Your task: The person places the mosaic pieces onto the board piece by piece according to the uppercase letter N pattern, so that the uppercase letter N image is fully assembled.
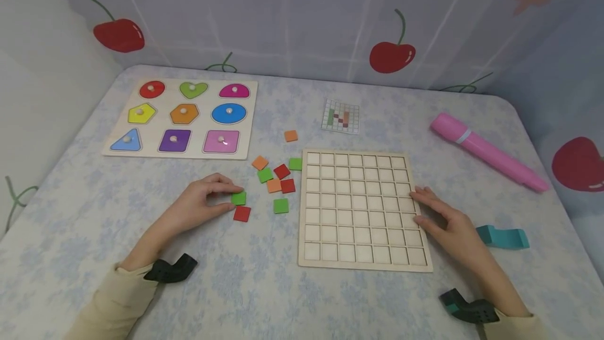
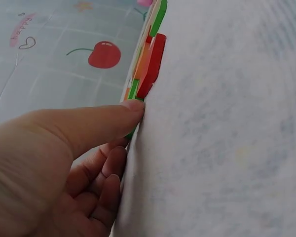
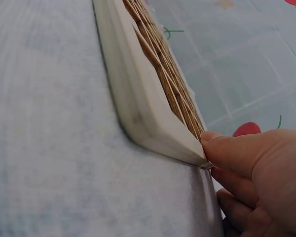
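My left hand [image 1: 200,199] pinches a green square tile [image 1: 239,199] between thumb and index finger, low at the tabletop. A red tile [image 1: 242,214] lies just beside it; the left wrist view also shows a red tile [image 2: 153,66] past the thumb tip. To the right sits a wooden grid board [image 1: 365,269], its square cells bare. My right hand [image 1: 448,227] rests at the board's right edge, fingers loosely extended. In the right wrist view, the thumb [image 3: 232,150] touches the rim by a board corner.
Several loose tiles, such as a green one [image 1: 281,206] and an orange one [image 1: 291,136], lie left of the board. Behind are a shape puzzle [image 1: 198,143] and a pattern card [image 1: 341,116]. A pink tube [image 1: 491,153] and a teal block [image 1: 505,237] lie right.
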A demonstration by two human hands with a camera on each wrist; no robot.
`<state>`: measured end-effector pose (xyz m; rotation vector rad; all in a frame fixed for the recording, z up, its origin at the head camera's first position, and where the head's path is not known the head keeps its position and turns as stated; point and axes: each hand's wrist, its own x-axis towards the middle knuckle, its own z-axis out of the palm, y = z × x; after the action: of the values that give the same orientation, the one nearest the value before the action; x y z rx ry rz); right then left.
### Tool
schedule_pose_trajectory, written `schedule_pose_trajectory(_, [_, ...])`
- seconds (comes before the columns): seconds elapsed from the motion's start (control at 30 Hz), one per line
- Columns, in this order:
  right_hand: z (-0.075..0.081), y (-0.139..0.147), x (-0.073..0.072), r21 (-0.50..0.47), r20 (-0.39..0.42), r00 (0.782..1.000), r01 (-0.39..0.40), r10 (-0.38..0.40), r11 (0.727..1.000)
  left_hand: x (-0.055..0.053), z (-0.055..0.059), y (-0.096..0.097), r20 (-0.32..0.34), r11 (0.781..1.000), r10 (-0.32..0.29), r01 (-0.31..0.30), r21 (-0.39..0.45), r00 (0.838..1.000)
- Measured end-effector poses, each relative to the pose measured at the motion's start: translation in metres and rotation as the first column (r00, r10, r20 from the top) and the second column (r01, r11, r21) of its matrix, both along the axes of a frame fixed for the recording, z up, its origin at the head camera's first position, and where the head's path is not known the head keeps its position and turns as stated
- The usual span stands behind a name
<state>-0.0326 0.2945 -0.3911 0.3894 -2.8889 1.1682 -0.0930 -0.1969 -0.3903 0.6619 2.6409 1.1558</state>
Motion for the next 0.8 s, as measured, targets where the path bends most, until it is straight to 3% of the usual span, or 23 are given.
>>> schedule_pose_trajectory(0.23, [0.003, 0.001, 0.001, 0.002, -0.025, 1.0, -0.001, 0.002, 1.0, -0.002, 0.001, 0.001, -0.009, 0.999, 0.032, -0.033, -0.038, 0.999])
schedule_pose_trajectory(0.63, [0.003, -0.001, -0.003, 0.017, -0.022, 1.0, -0.021, 0.021, 1.0, 0.001, 0.001, -0.006, 0.027, 0.996, 0.081, -0.082, 0.034, 0.996])
schedule_pose_trajectory(0.8, [0.003, -0.001, 0.001, 0.006, 0.005, 1.0, 0.005, -0.005, 1.0, 0.002, 0.019, 0.012, 0.029, 0.992, 0.059, -0.062, 0.114, 0.998])
